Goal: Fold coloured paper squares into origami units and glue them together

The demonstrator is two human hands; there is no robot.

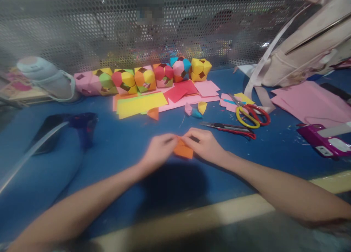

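An orange piece of folded paper (pixel 184 149) is held between both hands near the middle of the blue table. My left hand (pixel 161 146) pinches its left upper edge, while my right hand (pixel 204 142) grips it from the upper right with closed fingers. Just beyond the hands lie small folded paper pieces: an orange one (pixel 153 113), a pink one (pixel 188 109), a blue one (pixel 196 113) and a yellow one (pixel 202 107). A red cutter knife (pixel 233 129) rests to the right of my right hand.
Several paper balls (pixel 145 79) line the perforated metal panel (pixel 123 29), behind coloured sheets (pixel 142 104). Scissors (pixel 248 117), a pink paper stack (pixel 312 98), a purple power strip (pixel 323 140) and a bag (pixel 301 44) are right. Left are a glue gun (pixel 83 126) and bottle (pixel 52 80).
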